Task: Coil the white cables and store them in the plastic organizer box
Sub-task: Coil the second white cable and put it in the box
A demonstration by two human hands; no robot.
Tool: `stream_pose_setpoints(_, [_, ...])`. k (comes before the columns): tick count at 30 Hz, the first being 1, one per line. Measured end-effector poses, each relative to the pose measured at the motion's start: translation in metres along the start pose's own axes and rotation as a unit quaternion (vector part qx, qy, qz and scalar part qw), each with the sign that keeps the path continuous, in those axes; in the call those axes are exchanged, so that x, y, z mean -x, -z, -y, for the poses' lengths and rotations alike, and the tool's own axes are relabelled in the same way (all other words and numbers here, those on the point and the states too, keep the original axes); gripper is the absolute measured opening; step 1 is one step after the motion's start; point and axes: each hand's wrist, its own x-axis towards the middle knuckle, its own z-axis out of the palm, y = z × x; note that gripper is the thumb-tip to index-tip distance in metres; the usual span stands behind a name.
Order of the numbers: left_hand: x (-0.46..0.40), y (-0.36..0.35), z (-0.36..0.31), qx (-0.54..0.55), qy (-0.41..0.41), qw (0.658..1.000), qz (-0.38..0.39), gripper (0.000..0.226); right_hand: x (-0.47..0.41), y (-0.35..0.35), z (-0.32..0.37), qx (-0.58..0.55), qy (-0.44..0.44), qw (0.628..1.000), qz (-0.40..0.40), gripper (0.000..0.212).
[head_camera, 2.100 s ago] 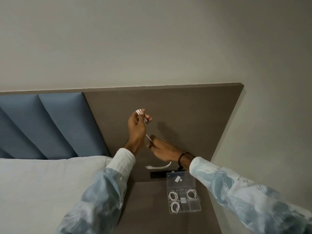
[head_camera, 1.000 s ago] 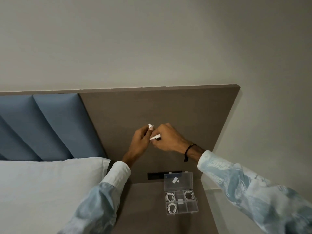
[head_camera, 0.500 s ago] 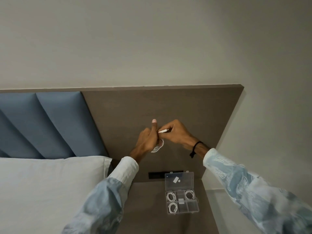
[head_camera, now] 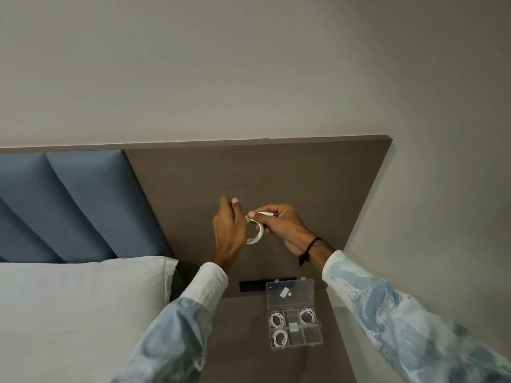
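- Your left hand (head_camera: 229,230) and right hand (head_camera: 284,226) are raised together in front of the grey-brown wooden headboard panel (head_camera: 304,175).
- The thin white cable, wound in a small loop (head_camera: 255,233), hangs between them; your right grip pinches its plug end, and your left grip closes on the loop's side.
- The clear plastic compartmented organizer box (head_camera: 294,328) lies open on the grey-brown bedside table (head_camera: 240,341), three coiled white cables (head_camera: 277,319) in separate compartments.

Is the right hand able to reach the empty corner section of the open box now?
Probably yes. The right hand is above the box, the lid stands open, and nothing lies between. But its grip holds the cable together with the left hand.
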Motion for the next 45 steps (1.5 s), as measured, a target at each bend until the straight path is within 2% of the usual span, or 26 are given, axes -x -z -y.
stream_pose_setpoints(2, [0.000,0.004,0.001,0.073,0.062,0.989,0.108,0.018,-0.002,0.004,0.001,-0.030,-0.013,0.999,-0.009,0.021])
stream_pose_setpoints(4, [0.000,0.008,0.002,0.100,0.080,0.974,0.186,0.008,-0.005,0.010,0.000,-0.054,-0.030,0.998,-0.017,0.022])
stream_pose_setpoints(7, [-0.003,0.017,0.003,0.109,0.068,0.959,0.253,0.017,-0.006,0.017,-0.005,-0.083,-0.044,0.995,-0.018,0.026])
stream_pose_setpoints(10, [-0.005,0.026,0.003,0.099,0.059,0.952,0.283,0.017,-0.007,0.019,-0.009,-0.090,-0.047,0.995,-0.012,0.027])
stream_pose_setpoints(15, [-0.008,0.031,0.004,0.102,0.036,0.960,0.257,0.013,-0.007,0.022,-0.011,-0.111,-0.066,0.992,0.015,0.019])
stream_pose_setpoints(19, [-0.004,0.032,0.004,0.142,0.053,0.955,0.255,0.019,-0.008,0.031,-0.010,-0.089,-0.076,0.992,0.051,0.030])
stream_pose_setpoints(24, [-0.003,0.033,0.004,0.195,0.079,0.941,0.265,0.024,-0.012,0.036,-0.009,-0.064,-0.072,0.995,0.024,0.038])
stream_pose_setpoints(28, [-0.003,0.036,0.009,0.246,0.109,0.923,0.275,0.018,-0.014,0.048,-0.011,-0.099,-0.102,0.985,0.097,0.050])
stream_pose_setpoints(32, [-0.006,0.037,0.015,0.280,0.132,0.905,0.292,0.018,-0.015,0.057,-0.012,-0.100,-0.122,0.978,0.137,0.031])
stream_pose_setpoints(35, [-0.006,0.030,0.014,0.310,0.133,0.900,0.277,0.016,-0.015,0.052,-0.011,-0.070,-0.123,0.983,0.115,0.021])
stream_pose_setpoints(37, [-0.005,0.024,0.012,0.300,0.118,0.915,0.242,0.013,-0.015,0.044,-0.011,-0.086,-0.137,0.983,0.092,0.022])
stream_pose_setpoints(41, [-0.004,0.013,0.011,0.175,0.032,0.970,0.167,0.010,-0.012,0.032,-0.010,-0.141,-0.165,0.973,0.074,0.011])
stream_pose_setpoints(45, [-0.002,0.008,0.014,0.073,-0.037,0.989,0.123,0.008,-0.014,0.033,-0.009,-0.169,-0.215,0.958,0.089,0.020])
